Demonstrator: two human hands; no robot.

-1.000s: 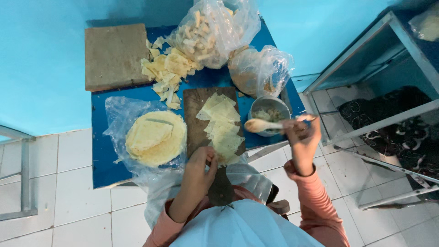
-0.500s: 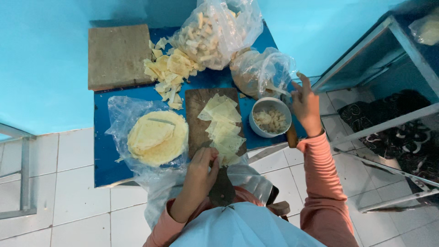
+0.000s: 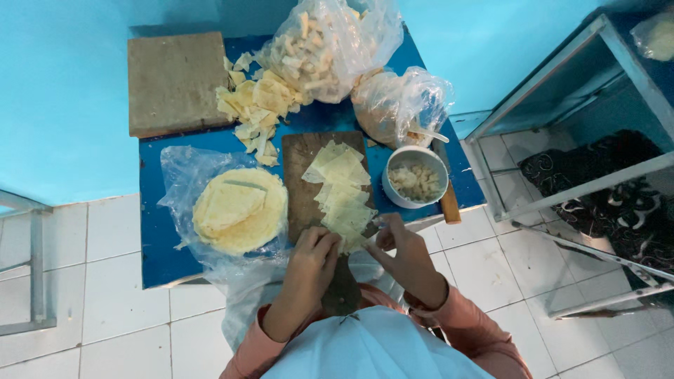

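pale yellow wrapper squares [image 3: 342, 193] lie in an overlapping row down a dark wooden cutting board [image 3: 303, 182] on a small blue surface [image 3: 158, 245], the nearest sheets ending at the board's front end, where both hands meet. left hand [image 3: 312, 256] rests with its fingers curled together over the front end of the board, touching the lowest square from the left; right hand [image 3: 400, 249] comes in from the right, its fingertips drawn together on the corner of that same sheet, though whether it truly pinches the sheet cannot be told. the squares are thin, flat and cream-coloured, some turned at an angle so their corners fan out. just right of the board stands a white bowl [image 3: 415, 177] of pale chopped filling, with a wooden handle [image 3: 449, 200] beside it reaching to the surface's right edge. left of the board, a round stack of wrappers [image 3: 240, 210] sits on a clear plastic sheet [image 3: 179, 182] that hangs over the front edge. further back lie loose wrapper scraps [image 3: 253, 105], a square brown slab [image 3: 174, 83] and two clear plastic bags [image 3: 330, 42], leaving little bare room. the surface stands against a blue wall [image 3: 63, 91], with white floor tiles [image 3: 105, 302] at its front and a metal rack [image 3: 562, 105] near its right side.
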